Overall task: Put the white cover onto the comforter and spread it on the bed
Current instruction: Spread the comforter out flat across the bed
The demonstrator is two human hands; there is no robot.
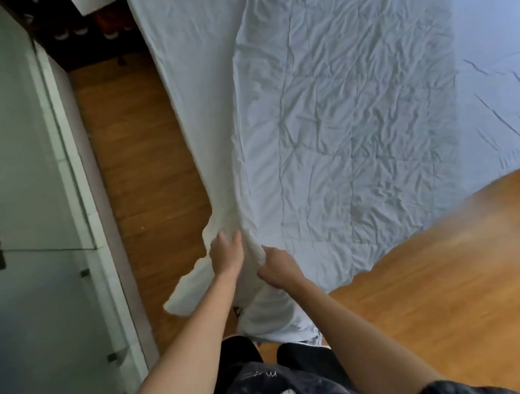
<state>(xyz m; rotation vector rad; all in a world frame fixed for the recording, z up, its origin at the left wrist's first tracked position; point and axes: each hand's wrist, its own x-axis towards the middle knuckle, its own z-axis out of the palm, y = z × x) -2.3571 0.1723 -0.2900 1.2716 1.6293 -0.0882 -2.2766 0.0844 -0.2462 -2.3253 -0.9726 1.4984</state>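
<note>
Position: I stand at a corner of the bed (496, 34), looking down over my forearms.
Left hand (224, 256): reaches forward onto the bunched corner of cloth; the fingers are extended and slightly spread, with the tips pressed against the fabric. I cannot tell whether the thumb pinches a fold beneath.
Right hand (275, 266): just beside the left hand, fingers curled round a gathered fold of the same corner, gripping it.
White cover (194, 284): the corner part hangs off the bed edge in front of my legs; a loose flap trails to the left of my left wrist and another length drops below my right hand toward the floor.
Comforter (355, 110): lies spread across the bed, wrinkled, with stitched quilting lines visible through the surface; its near corner runs into the bunch held by my hands. I cannot tell where the cover ends and the comforter begins inside that bunch.
Bed: covered by a pale sheet, visible on the far right side and along the left edge.
Floor (141, 150): wood boards, between the bed and a glass panel (13, 155) on the left.
</note>
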